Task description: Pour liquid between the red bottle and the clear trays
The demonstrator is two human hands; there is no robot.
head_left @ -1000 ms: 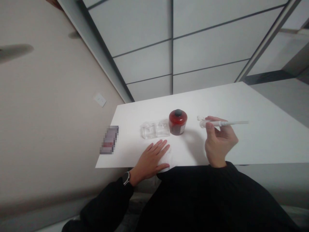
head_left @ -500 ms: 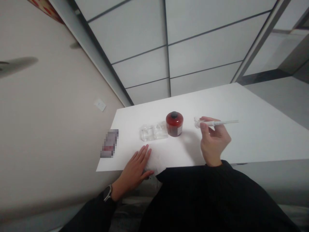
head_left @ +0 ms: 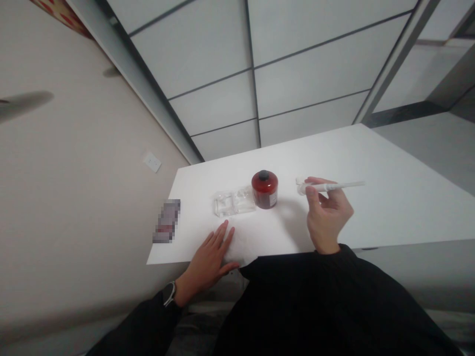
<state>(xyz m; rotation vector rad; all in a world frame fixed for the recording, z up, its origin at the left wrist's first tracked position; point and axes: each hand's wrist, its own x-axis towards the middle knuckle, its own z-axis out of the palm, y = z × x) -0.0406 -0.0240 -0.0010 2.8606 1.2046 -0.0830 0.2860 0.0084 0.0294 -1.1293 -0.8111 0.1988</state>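
My right hand (head_left: 328, 210) is raised over the right part of the white table (head_left: 389, 198). Its fingers pinch a white dispenser pump (head_left: 321, 188), held sideways with the head to the left and the thin tube pointing right. My left hand (head_left: 213, 252) lies flat at the table's front edge, fingers spread, partly on what looks like a thin white sheet (head_left: 239, 242). Just beyond its fingertips lies a clear plastic piece (head_left: 233, 203) in two sections; whether it is packaging or containers I cannot tell. Against its right end stands a round red bottle (head_left: 264, 190) with a dark neck.
A blurred-out flat item (head_left: 166, 221) lies at the table's left edge. The wall with a socket (head_left: 152, 162) rises on the left. White panelled sliding doors (head_left: 218, 74) stand behind the table.
The whole view has shifted slightly. My left fingers are a little more spread; my right hand keeps its grip on the pump in nearly the same place.
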